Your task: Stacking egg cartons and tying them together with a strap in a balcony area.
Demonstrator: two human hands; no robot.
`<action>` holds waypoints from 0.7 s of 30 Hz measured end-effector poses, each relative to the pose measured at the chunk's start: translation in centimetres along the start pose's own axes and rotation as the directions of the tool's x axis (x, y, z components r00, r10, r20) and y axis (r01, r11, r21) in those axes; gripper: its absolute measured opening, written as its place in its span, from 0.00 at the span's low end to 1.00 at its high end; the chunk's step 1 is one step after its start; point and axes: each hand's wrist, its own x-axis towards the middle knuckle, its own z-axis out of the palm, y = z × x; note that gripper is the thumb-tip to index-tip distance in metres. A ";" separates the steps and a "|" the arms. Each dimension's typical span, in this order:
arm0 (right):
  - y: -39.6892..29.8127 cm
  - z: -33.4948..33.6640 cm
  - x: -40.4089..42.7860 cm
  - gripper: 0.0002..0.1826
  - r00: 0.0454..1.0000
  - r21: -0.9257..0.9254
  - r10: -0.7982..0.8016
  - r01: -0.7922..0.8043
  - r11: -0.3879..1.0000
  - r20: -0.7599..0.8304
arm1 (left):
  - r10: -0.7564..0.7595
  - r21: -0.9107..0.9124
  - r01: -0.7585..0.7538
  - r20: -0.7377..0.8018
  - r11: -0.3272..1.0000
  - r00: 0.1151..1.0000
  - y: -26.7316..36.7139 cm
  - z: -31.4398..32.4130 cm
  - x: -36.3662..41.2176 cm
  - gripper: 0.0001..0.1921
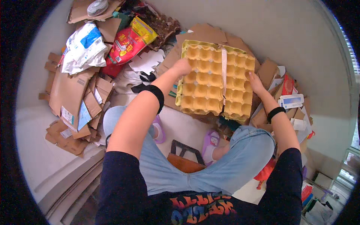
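A stack of yellow egg trays (204, 80) is held up in front of me, its cupped face towards me. One pale strap (224, 67) runs down across it, right of the middle, and turns dark near the lower edge. My left hand (182, 67) grips the stack's left edge, with the fingers partly hidden. At the right edge, my right hand (255, 83) holds on with the thumb on the front and the other fingers out of sight behind. Flattened cardboard (208, 32) lies beyond the trays.
Left of me are piled cardboard boxes (70, 87), a white plastic bag (84, 47), a red and yellow bag (130, 42) and a small white fan (97, 7). More cardboard and small boxes (291, 101) lie to the right. A wooden stool (185, 163) shows between my legs.
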 end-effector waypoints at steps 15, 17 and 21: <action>-5.8 4.7 -2.6 0.25 0.968 0.088 0.106 -0.088 0.992 -0.228 | -0.387 -0.803 0.182 -0.065 0.567 0.920 -2.8 1.1 -7.2 0.28; -7.1 5.4 -4.0 0.25 0.973 0.123 0.101 -0.076 0.990 -0.208 | -0.394 -0.787 0.199 -0.060 0.584 0.917 -2.8 1.5 -8.3 0.28; -1.5 2.6 -5.2 0.26 0.967 -0.171 0.004 -0.050 0.984 -0.256 | -0.078 -0.884 -0.053 -0.101 0.465 0.992 -1.5 2.6 -7.3 0.27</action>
